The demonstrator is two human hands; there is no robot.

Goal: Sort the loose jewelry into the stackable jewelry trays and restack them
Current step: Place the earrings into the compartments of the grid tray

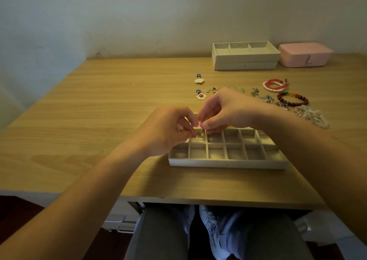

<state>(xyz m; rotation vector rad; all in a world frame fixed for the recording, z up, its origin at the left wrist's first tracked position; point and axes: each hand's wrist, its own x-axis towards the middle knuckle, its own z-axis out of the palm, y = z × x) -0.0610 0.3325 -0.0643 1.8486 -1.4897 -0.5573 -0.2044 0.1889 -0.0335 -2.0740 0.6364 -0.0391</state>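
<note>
A beige tray (226, 163) with several small compartments lies on the desk in front of me. Above its back-left corner my left hand (168, 129) and my right hand (222, 110) both pinch a small pink piece of jewelry (199, 123). A pale item lies in the compartment below it. Loose jewelry lies behind and to the right: two flower earrings (200, 96), a red and pearl bracelet (275, 85), a dark red bead bracelet (293, 99), silver chains (266, 98) and a clear bead bracelet (313, 115).
Two stacked beige trays (245, 61) stand at the back of the wooden desk (99, 120), with a pink jewelry box (304, 55) to their right against the wall. The desk's front edge runs just above my knees.
</note>
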